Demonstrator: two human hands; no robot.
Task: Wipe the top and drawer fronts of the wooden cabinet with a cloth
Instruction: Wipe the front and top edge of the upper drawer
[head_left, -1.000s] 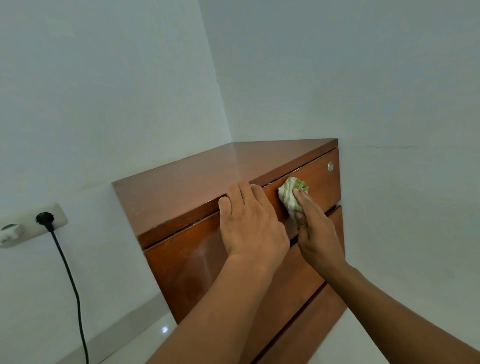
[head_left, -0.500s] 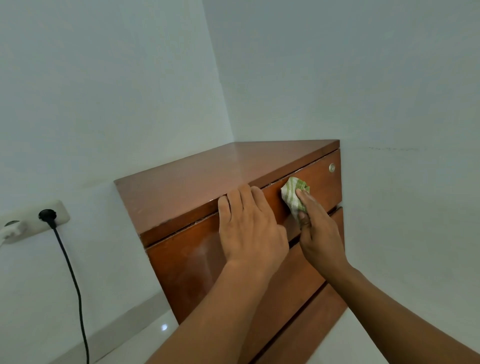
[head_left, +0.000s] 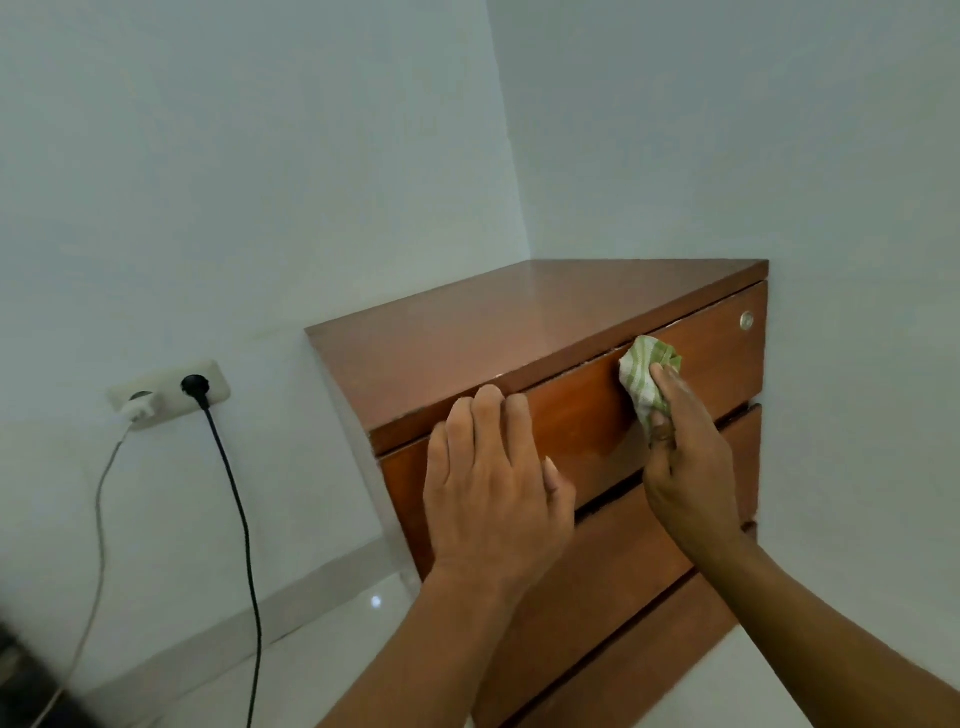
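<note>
A plain indoor room, probably in a home or small office. A wooden drawer cabinet with a small round lock stands in the corner of bare pale walls. To its left a wall socket carries a black cord and a white one, above a glossy tiled floor.

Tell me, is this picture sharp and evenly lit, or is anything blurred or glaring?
Head view: soft, even light; faint sheen on the cabinet top; a small bright glint on the floor; dark blurred shape at bottom left; wide-angle lens tilts the walls; the cloth and both hands look sharp.
</note>
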